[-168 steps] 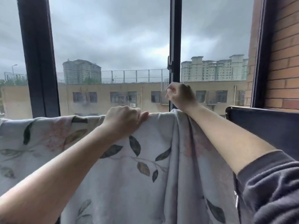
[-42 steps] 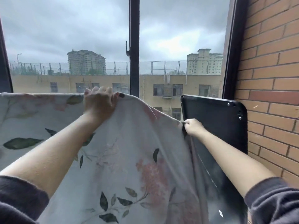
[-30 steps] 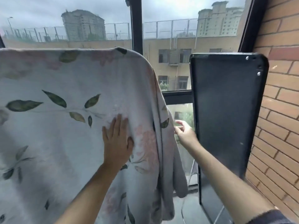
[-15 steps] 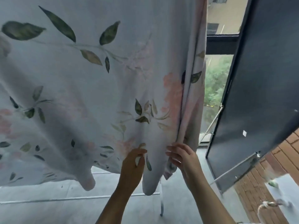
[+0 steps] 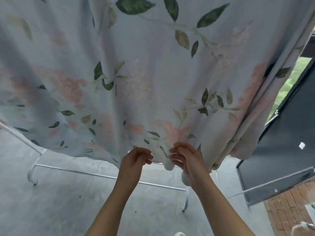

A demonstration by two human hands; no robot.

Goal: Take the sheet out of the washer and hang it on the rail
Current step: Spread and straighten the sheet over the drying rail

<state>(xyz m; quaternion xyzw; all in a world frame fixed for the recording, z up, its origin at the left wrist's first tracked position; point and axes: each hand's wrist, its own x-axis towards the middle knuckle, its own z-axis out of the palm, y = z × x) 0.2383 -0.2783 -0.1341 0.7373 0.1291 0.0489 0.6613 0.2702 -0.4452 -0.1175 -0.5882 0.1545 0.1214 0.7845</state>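
Note:
The pale sheet [image 5: 144, 79], printed with green leaves and pink flowers, hangs down over the drying rack and fills the upper part of the view. The top rail is out of sight above. Only the rack's white lower bars and feet [image 5: 105, 175] show under the hem. My left hand [image 5: 134, 160] pinches the sheet's bottom edge with curled fingers. A little to its right, my right hand [image 5: 186, 160] grips the same hem, with a bunched fold of cloth hanging between and below the two hands.
A dark flat panel [image 5: 286, 133] leans at the right, close to the sheet's folded side edge. Behind it is a brick wall [image 5: 288, 210]. Grey concrete floor [image 5: 59, 201] lies below. Green foliage shows through a window gap at the far right.
My view has tilted down from the top of the sheet to its hem. Both hands have slid down the cloth and now hold the bottom edge, close together.

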